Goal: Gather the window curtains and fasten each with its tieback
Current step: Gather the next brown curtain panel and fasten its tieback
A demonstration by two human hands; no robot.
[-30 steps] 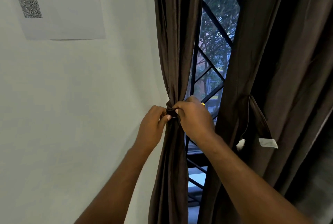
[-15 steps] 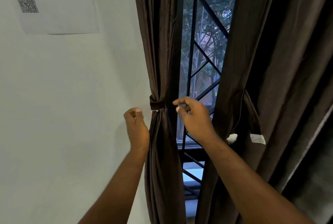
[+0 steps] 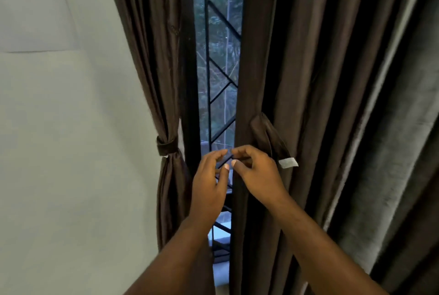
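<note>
The left brown curtain (image 3: pixel 152 57) hangs gathered against the wall, with its brown tieback (image 3: pixel 166 146) wrapped tight around it. The right brown curtain (image 3: pixel 280 69) hangs loose. Its tieback (image 3: pixel 264 135) dangles unfastened from it and ends in a grey tab (image 3: pixel 288 163). My left hand (image 3: pixel 209 185) hovers in front of the window gap, fingers loosely curled and holding nothing. My right hand (image 3: pixel 257 174) is beside it, fingertips at the right curtain's inner edge just left of the loose tieback, with no grip showing.
A black window grille (image 3: pixel 219 76) with trees behind it shows between the curtains. A white wall with a printed sheet (image 3: pixel 31 14) is on the left. A heavier grey curtain (image 3: pixel 389 152) hangs at the far right.
Both hands have let go of the fastened left tieback and moved right to the right curtain's inner edge. The view has shifted right with them.
</note>
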